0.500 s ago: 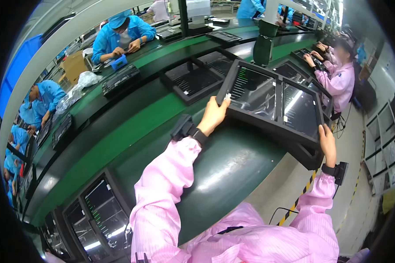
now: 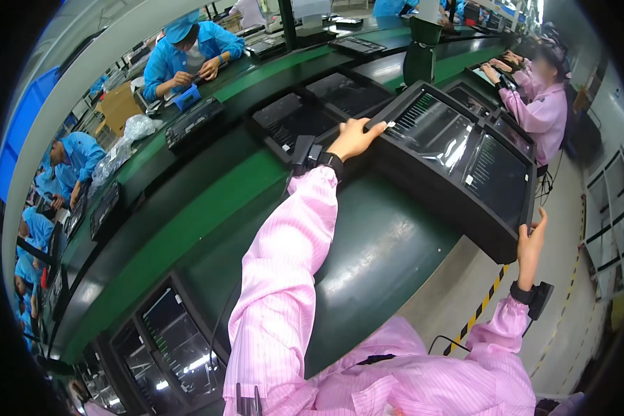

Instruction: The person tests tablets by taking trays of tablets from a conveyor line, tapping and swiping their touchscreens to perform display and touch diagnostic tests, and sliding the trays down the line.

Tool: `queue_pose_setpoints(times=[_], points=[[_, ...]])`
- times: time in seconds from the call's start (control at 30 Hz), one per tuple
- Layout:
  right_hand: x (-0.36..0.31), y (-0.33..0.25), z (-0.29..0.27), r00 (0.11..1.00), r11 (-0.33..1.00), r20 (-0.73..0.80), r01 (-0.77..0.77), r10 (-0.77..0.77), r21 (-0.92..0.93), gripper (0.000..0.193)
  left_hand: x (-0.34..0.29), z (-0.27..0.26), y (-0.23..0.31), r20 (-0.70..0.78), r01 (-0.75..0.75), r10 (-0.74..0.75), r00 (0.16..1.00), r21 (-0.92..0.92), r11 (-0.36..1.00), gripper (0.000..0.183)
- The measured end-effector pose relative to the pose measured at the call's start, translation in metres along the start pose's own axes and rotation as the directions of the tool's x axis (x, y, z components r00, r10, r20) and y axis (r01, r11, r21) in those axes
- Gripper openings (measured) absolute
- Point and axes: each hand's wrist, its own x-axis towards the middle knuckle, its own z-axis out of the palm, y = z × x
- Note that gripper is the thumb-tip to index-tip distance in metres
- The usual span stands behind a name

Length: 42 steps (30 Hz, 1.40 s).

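A black tray [image 2: 468, 130] with two compartments, each holding a dark glossy panel, lies on top of a stack at the right of the green bench. My left hand [image 2: 357, 139] is at its left corner, thumb on the rim and the other fingers at the outer side, partly hidden. At the near right corner is my right hand [image 2: 531, 243], its thumb by the tray's side and its index finger stretched up, apart from the tray. The stack's thick black side [image 2: 440, 208] faces me.
Similar black trays lie beyond my left hand [image 2: 291, 118] and at the lower left [image 2: 177, 340]. The green bench [image 2: 367, 243] curves away leftward. Co-workers in blue [image 2: 187, 59] sit across it; others in pink [image 2: 544, 114] sit at the right. Yellow-black floor tape [image 2: 482, 312] runs beside the bench.
The tray has come down and lies squarely over the stack. My right hand's fingers have loosened and straightened at its corner. My left hand has shifted slightly away and to the right.
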Motion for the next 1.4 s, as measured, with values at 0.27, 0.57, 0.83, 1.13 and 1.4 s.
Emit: queue_pose_setpoints(times=[0.27,0.57,0.83,1.13,1.4], points=[[-0.023,-0.045,-0.003,0.967,0.977,-0.149,0.197,-0.208,-0.087,0.059,-0.084,-0.027,-0.069,-0.353,0.238,-0.003,0.936,0.626,0.743,0.033],[-0.057,-0.115,-0.02,0.947,0.946,-0.095,0.313,-0.305,0.079,0.052,-0.072,-0.066,-0.083,-0.328,0.203,0.014,0.945,0.615,0.762,0.026],[-0.079,-0.149,0.006,0.896,0.855,0.062,0.398,-0.441,0.332,0.051,-0.168,-0.169,-0.048,-0.462,0.176,0.038,0.886,0.412,0.894,0.026],[-0.112,-0.186,0.056,0.628,0.567,0.134,0.563,-0.766,0.602,0.05,-0.326,-0.132,0.027,-0.431,0.417,-0.297,0.852,0.215,0.883,0.026],[-0.09,-0.191,0.139,0.518,0.509,0.138,0.693,-0.844,0.511,0.053,-0.365,-0.162,-0.001,-0.421,0.453,-0.354,0.835,0.161,0.877,0.027]])
